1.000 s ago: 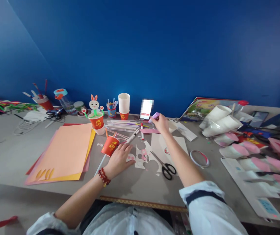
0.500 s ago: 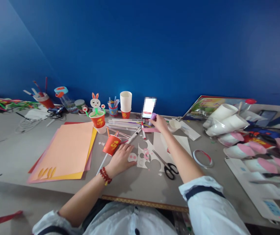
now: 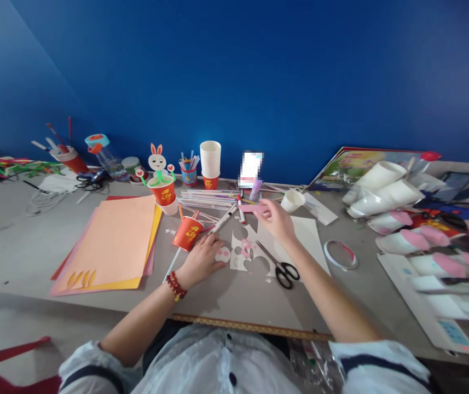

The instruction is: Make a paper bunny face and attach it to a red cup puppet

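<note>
Your right hand [image 3: 276,220] curls at the pink strip [image 3: 252,208], pinched or not, can't tell; left hand [image 3: 203,256] loosely spread. Strip's by the red marker [image 3: 241,212], probably light, easily creased: edge hold.

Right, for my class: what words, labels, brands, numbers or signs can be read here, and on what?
None reads for certain.
Tilted red cup: yellow characters, too blurred.
Rabbit cup: yellow characters, too blurred.
Red cup under white cups: yellow marks, too small.
Phone: screen pixelated, unreadable.
Leaning booklet: cover lettering too small.
Blue label, lower right: too small.
</note>
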The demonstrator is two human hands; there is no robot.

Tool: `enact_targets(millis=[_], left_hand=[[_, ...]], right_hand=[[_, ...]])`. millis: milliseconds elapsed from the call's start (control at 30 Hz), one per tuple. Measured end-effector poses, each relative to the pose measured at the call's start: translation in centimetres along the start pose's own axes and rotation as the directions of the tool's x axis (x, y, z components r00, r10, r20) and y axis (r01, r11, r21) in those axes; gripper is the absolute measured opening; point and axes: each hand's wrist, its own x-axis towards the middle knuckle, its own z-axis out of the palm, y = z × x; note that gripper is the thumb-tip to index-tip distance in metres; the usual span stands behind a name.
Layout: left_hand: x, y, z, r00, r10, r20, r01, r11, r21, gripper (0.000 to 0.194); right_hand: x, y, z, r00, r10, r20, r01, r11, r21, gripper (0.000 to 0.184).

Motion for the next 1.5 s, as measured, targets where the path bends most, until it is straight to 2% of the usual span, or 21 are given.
enact_targets(millis=[100, 233, 300, 367, 433, 533, 700, 833, 967, 1067, 1133, 1333, 1500], left_hand=[[0.0, -0.2, 0.3, 1.000, 0.006, -0.019, -0.006, 1.000, -0.005, 0.039], [0.0, -0.2, 0.7, 0.999, 0.008, -0.054, -0.008, 1.000, -0.003, 0.035], [0.0, -0.2, 0.8, 0.998, 0.011, -0.065, -0.011, 1.000, 0.011, 0.034], [0.0, -0.2, 0.9, 0.997, 0.007, -0.078, -0.005, 1.000, 0.020, 0.034], [-0.1, -0.2, 1.1, 0.995, -0.002, -0.095, 0.002, 1.000, 0.007, 0.036], [0.0, -0.1, 1.2, 0.992, -0.012, -0.124, 0.008, 1.000, -0.030, 0.036], [0.1, -0.1, 1.3, 0.989, -0.002, -0.146, -0.017, 0.992, -0.126, 0.035], [0.0, -0.2, 1.4, 0.989, 0.043, -0.142, -0.074, 0.971, -0.226, 0.047], [0.0, -0.3, 1.1, 0.988, 0.076, -0.133, -0.112, 0.951, -0.288, 0.061], [0.1, -0.3, 0.7, 0.983, 0.086, -0.162, -0.135, 0.937, -0.323, 0.054], [0.1, -0.2, 0.5, 0.979, 0.046, -0.200, -0.118, 0.922, -0.368, 0.046], [0.3, 0.4, 0.5, 0.975, -0.113, -0.190, -0.035, 0.768, -0.639, 0.034], [0.5, 0.4, 1.2, 0.972, -0.197, -0.132, 0.012, 0.596, -0.803, 0.031]], right_hand=[[-4.4, -2.5, -0.6, 0.978, -0.145, 0.153, 0.137, 0.989, 0.061, 0.020], [-8.1, -4.0, -0.4, 0.860, -0.344, 0.378, 0.358, 0.933, 0.036, 0.027], [-8.8, -3.9, -0.2, 0.821, -0.370, 0.436, 0.419, 0.908, -0.018, 0.028], [-8.9, -3.7, 0.1, 0.831, -0.354, 0.429, 0.425, 0.902, -0.080, 0.024], [-8.7, -3.8, 0.4, 0.864, -0.330, 0.382, 0.393, 0.914, -0.101, 0.020], [-8.1, -4.5, 1.1, 0.889, -0.306, 0.341, 0.336, 0.941, -0.032, 0.019], [-7.3, -5.8, 3.1, 0.889, -0.171, 0.425, 0.185, 0.983, 0.009, 0.032], [-7.0, -5.7, 4.2, 0.890, -0.123, 0.439, 0.097, 0.992, 0.081, 0.036], [-7.0, -5.0, 4.3, 0.923, -0.085, 0.375, 0.013, 0.982, 0.190, 0.042], [-7.0, -4.7, 3.8, 0.936, -0.084, 0.341, -0.005, 0.968, 0.253, 0.039], [-6.9, -4.7, 3.5, 0.937, -0.071, 0.343, -0.042, 0.950, 0.309, 0.035], [-6.9, -5.2, 3.1, 0.921, 0.012, 0.389, -0.213, 0.852, 0.479, 0.035], [-7.1, -5.4, 3.2, 0.919, 0.025, 0.393, -0.254, 0.800, 0.543, 0.034]])
